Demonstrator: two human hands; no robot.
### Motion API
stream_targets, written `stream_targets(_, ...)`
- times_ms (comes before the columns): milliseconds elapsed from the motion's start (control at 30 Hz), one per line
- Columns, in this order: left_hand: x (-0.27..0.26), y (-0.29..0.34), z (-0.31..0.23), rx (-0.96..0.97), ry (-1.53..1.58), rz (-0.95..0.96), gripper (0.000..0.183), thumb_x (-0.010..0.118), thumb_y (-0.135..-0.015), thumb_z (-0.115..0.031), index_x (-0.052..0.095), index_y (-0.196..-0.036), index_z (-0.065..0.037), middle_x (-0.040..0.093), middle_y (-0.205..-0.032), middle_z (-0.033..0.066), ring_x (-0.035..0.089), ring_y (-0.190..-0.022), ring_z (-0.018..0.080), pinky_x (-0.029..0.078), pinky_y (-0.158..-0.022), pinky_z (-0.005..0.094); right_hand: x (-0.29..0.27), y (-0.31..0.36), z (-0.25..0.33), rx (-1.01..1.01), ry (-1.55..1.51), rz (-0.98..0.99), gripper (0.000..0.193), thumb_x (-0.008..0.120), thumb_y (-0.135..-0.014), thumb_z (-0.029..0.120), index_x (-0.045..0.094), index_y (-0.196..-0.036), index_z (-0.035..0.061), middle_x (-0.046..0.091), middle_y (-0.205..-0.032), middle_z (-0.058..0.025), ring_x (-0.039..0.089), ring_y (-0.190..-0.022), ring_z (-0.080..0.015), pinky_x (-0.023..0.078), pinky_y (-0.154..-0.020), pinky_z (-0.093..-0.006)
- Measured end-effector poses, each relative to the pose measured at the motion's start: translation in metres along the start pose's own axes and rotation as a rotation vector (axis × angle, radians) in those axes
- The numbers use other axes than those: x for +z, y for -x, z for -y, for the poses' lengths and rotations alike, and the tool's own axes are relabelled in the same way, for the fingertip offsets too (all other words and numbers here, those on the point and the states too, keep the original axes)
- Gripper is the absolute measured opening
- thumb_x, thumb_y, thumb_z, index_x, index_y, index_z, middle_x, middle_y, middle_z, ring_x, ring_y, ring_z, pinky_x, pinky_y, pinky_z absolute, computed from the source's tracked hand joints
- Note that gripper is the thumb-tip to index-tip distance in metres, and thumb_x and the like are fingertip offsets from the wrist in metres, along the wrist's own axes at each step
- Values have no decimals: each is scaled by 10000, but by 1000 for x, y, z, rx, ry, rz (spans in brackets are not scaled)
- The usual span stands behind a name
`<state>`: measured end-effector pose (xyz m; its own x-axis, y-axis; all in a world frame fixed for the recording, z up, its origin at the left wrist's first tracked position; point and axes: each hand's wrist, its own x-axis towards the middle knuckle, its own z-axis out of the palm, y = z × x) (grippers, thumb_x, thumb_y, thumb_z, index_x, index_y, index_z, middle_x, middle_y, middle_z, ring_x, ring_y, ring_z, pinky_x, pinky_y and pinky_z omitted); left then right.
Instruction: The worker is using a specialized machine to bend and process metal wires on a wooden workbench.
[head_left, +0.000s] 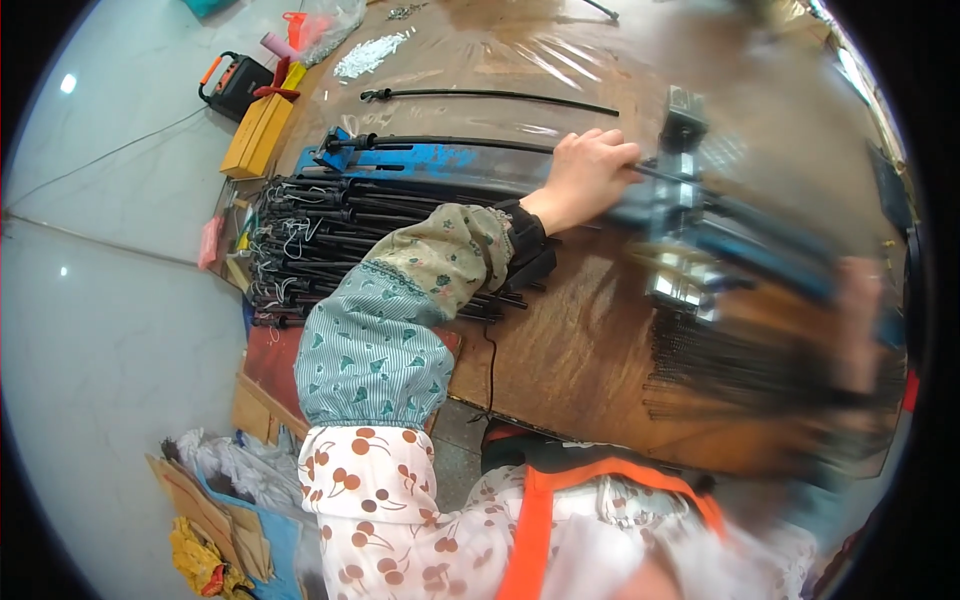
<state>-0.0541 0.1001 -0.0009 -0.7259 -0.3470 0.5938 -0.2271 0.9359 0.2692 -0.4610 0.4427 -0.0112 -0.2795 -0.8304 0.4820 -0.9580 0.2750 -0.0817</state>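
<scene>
My left hand (590,172) is closed around a slim black rod (460,143), in front of a metal block (684,118). The rod's thicker, dark end rests at a blue bracket (338,148) on a long blue metal fixture (425,158). Past my fingers, it continues toward the block, where motion blurs it. My right hand (858,310) is a smear at the far right, beside a blurred blue bar (760,262); its fingers cannot be made out. Below my left wrist lies a thick bundle of similar black rods (370,215) with pale strings at their ends.
Another black rod (500,97) lies behind the fixture, near a pile of small white pieces (370,56). Thin dark rods (690,360) lie at the table's near right. A yellow box (257,135) and a black case with an orange handle (236,85) stand at the left.
</scene>
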Motion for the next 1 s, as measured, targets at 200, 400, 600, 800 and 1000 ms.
stream_targets(200, 11, -7, 1, 100, 43, 34, 235, 720, -824, -299, 576, -841, -114, 577, -810, 64, 611, -824, 316, 499, -646, 438, -10, 3, 57, -220, 145, -30, 350, 613, -869, -19, 633, -1212, 50, 623, -1251, -121, 506, -1255, -322, 336, -1070, -440)
stream_targets(400, -11, -17, -2, -56, -84, 480, 181, 533, -962, -254, 595, -942, -85, 652, -795, 224, 627, -788, 444, 484, -659, 534, -24, -3, 158, -339, 12, -104, 237, 677, -832, 53, 686, -1068, 62, 699, -1037, -101, 606, -1098, -307, 436, -966, -438)
stream_targets(600, -5, -23, -14, -42, -99, 417, 158, 547, -956, -254, 600, -947, -105, 646, -792, 214, 616, -786, 449, 473, -659, 534, -15, 10, 181, -251, -127, -87, 236, 724, -827, 135, 675, -1052, 80, 708, -893, -35, 621, -976, -235, 400, -913, -410)
stream_targets(800, 0, -21, -17, 15, -156, 368, 175, 551, -965, -274, 575, -909, -110, 651, -771, 166, 633, -756, 407, 476, -608, 503, 24, 11, 191, -208, -470, 30, 248, 700, -829, 58, 637, -1068, 35, 644, -891, -107, 609, -866, -292, 475, -784, -403)
stream_targets(1000, 3, -11, -13, 105, -193, 316, 127, 573, -951, -221, 550, -909, -103, 618, -754, 160, 622, -716, 384, 458, -579, 474, 38, 8, 194, -58, -788, 65, 194, 633, -873, 21, 617, -1066, 24, 663, -852, -174, 676, -825, -339, 535, -697, -415)
